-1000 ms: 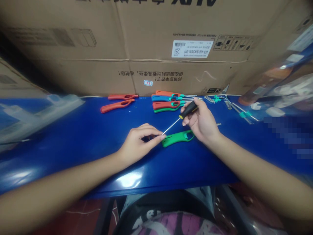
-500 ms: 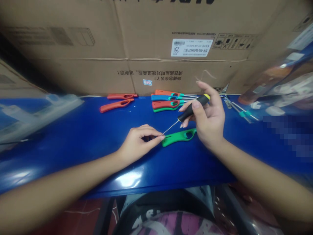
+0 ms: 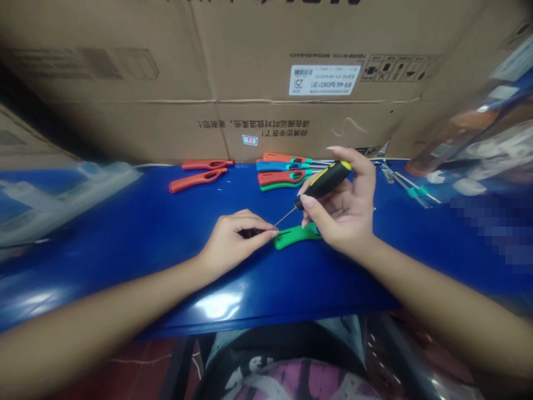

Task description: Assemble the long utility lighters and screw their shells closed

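A green lighter (image 3: 291, 238) lies near the middle of the blue desk (image 3: 166, 233), between the two hands, a dark slot showing along its body and its far right end covered by the right hand (image 3: 350, 211). The left hand (image 3: 233, 239) is at its left end, thumb and forefinger drawn together in a pinch (whether anything small sits between them, I cannot tell). The screwdriver (image 3: 328, 180), black with yellow on its handle, slants down to the left, its thin shaft ending at that pinch; the fingers of the right hand are closed round the handle, with the forefinger raised past its upper end. Behind the hands, an orange lighter (image 3: 277, 158), a blue lighter (image 3: 270, 166), a red lighter (image 3: 272, 178) and a second green lighter (image 3: 277, 188) lie close together, with metal rods pointing right. Two red casings (image 3: 195, 180) rest to the left of that group. Farther right are loose metal rods (image 3: 412, 192) with teal ends, near a blurred clear plastic bag (image 3: 487, 161). A large cardboard box (image 3: 158, 116) stands along the back, bearing a white label (image 3: 325, 80) and upside-down print.
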`<state>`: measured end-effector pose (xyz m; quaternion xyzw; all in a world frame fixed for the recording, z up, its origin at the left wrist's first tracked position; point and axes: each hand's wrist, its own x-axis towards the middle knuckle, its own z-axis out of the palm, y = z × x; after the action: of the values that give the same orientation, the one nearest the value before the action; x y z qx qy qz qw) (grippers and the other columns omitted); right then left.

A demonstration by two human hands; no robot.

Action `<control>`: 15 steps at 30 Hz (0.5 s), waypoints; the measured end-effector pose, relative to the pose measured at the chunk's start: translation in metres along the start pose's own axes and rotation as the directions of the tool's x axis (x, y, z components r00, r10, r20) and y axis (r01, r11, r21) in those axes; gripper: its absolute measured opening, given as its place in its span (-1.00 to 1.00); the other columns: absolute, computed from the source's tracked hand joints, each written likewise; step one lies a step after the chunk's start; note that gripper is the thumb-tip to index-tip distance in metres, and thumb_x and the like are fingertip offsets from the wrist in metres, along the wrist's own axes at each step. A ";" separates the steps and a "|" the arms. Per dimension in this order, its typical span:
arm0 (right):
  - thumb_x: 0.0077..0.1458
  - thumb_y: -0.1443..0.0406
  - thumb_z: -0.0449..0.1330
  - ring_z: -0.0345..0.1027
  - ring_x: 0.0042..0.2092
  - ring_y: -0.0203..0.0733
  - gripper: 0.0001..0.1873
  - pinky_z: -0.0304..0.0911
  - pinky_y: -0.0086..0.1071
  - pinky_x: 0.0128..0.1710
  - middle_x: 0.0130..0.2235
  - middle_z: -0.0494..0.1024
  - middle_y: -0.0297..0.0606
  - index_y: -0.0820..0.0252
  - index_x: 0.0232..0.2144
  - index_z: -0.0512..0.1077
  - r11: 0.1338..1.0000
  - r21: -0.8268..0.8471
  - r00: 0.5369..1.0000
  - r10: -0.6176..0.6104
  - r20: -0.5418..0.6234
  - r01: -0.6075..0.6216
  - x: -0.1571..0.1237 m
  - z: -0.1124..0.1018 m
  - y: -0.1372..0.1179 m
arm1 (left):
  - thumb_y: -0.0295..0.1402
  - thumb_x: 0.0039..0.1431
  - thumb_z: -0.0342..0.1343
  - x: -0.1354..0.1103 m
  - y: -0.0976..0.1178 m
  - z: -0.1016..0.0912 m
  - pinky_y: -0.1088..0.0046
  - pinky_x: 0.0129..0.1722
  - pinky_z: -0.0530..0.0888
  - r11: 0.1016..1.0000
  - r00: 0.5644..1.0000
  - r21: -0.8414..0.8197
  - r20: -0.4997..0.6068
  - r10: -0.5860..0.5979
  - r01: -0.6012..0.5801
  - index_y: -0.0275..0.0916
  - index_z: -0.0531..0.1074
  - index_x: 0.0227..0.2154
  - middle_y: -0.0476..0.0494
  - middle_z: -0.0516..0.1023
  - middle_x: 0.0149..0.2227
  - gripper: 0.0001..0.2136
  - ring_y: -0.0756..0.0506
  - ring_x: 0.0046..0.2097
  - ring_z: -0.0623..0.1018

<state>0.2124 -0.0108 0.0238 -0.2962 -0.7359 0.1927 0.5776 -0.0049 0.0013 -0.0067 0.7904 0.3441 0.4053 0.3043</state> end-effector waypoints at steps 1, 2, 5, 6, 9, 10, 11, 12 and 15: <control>0.32 0.17 0.18 0.52 -0.26 -0.19 -0.36 0.53 -0.37 -0.50 -0.08 0.49 -0.22 -0.18 0.30 -0.04 1.000 -0.001 1.000 -0.008 -0.003 0.008 0.000 0.000 0.000 | -0.33 0.17 0.35 0.000 0.000 0.000 0.45 -0.26 0.50 1.000 1.000 0.002 0.001 0.003 -0.003 -0.17 0.68 -0.33 -0.06 0.69 -0.33 -0.94 -0.04 -0.28 0.60; 0.31 0.17 0.19 0.52 -0.27 -0.20 -0.36 0.54 -0.35 -0.49 -0.09 0.49 -0.22 -0.17 0.29 -0.03 1.000 -0.002 1.000 -0.013 -0.003 0.013 0.000 0.001 0.000 | -0.33 0.17 0.35 0.000 -0.001 0.000 0.45 -0.27 0.51 1.000 1.000 0.004 0.002 0.007 -0.007 -0.17 0.68 -0.34 -0.06 0.69 -0.34 -0.94 -0.03 -0.29 0.60; 0.30 0.19 0.20 0.51 -0.28 -0.20 -0.38 0.55 -0.34 -0.47 -0.09 0.48 -0.21 -0.14 0.28 0.01 1.000 -0.002 1.000 -0.023 0.008 0.023 0.000 0.000 -0.001 | -0.30 0.16 0.36 0.001 -0.003 0.000 0.42 -0.19 0.53 0.999 0.999 0.029 0.020 0.034 -0.035 -0.18 0.67 -0.30 -0.07 0.69 -0.29 -0.90 -0.05 -0.23 0.61; 0.30 0.19 0.20 0.51 -0.30 -0.21 -0.39 0.54 -0.35 -0.48 -0.10 0.48 -0.22 -0.14 0.27 0.02 1.000 -0.004 1.000 -0.026 0.007 0.026 0.000 -0.001 -0.002 | -0.28 0.14 0.37 0.001 -0.003 0.000 0.39 -0.11 0.54 0.998 0.998 0.046 0.035 0.048 -0.049 -0.17 0.66 -0.23 -0.08 0.69 -0.23 -0.84 -0.07 -0.17 0.61; 0.29 0.19 0.21 0.48 -0.34 -0.25 -0.42 0.50 -0.39 -0.51 -0.13 0.48 -0.25 -0.12 0.26 0.07 0.999 -0.028 0.999 -0.034 -0.011 0.033 0.003 -0.005 -0.003 | -0.21 0.06 0.43 0.000 -0.004 0.000 0.25 0.13 0.48 0.991 0.990 0.104 0.121 0.070 -0.083 -0.17 0.56 0.01 -0.14 0.64 0.00 -0.56 -0.15 0.05 0.57; 0.28 0.19 0.22 0.47 -0.35 -0.26 -0.42 0.49 -0.40 -0.53 -0.14 0.48 -0.25 -0.11 0.25 0.10 0.999 -0.034 0.999 -0.030 -0.025 0.029 0.004 -0.007 -0.004 | -0.19 0.05 0.43 0.000 -0.004 0.000 0.22 0.16 0.47 0.989 0.986 0.120 0.155 0.067 -0.086 -0.17 0.53 0.06 -0.15 0.61 0.04 -0.50 -0.17 0.09 0.55; 0.27 0.19 0.24 0.46 -0.35 -0.27 -0.42 0.48 -0.41 -0.54 -0.14 0.48 -0.26 -0.10 0.24 0.11 0.999 -0.036 0.999 -0.024 -0.035 0.023 0.005 -0.009 -0.004 | -0.19 0.07 0.42 -0.001 -0.004 0.000 0.19 0.17 0.46 0.987 0.981 0.132 0.186 0.063 -0.089 -0.17 0.51 0.09 -0.16 0.60 0.07 -0.48 -0.18 0.11 0.54; 0.26 0.20 0.24 0.46 -0.36 -0.27 -0.42 0.47 -0.42 -0.54 -0.14 0.48 -0.26 -0.10 0.24 0.12 0.999 -0.036 0.999 -0.017 -0.037 0.016 0.005 -0.010 -0.004 | -0.20 0.09 0.40 -0.001 -0.004 0.000 0.18 0.18 0.46 0.986 0.975 0.140 0.212 0.063 -0.094 -0.17 0.49 0.11 -0.16 0.60 0.07 -0.49 -0.18 0.12 0.53; 0.25 0.23 0.24 0.46 -0.34 -0.27 -0.40 0.50 -0.39 -0.50 -0.09 0.49 -0.25 -0.10 0.25 0.13 0.999 -0.047 1.000 -0.015 0.018 0.016 0.006 -0.013 -0.003 | -0.25 0.17 0.34 -0.002 -0.005 0.001 0.17 0.16 0.47 0.982 0.963 0.144 0.256 0.083 -0.123 -0.15 0.47 0.13 -0.15 0.60 0.05 -0.54 -0.17 0.10 0.54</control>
<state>0.2229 -0.0098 0.0334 -0.3021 -0.7477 0.1735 0.5653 -0.0063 0.0025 -0.0123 0.8735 0.2926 0.2895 0.2599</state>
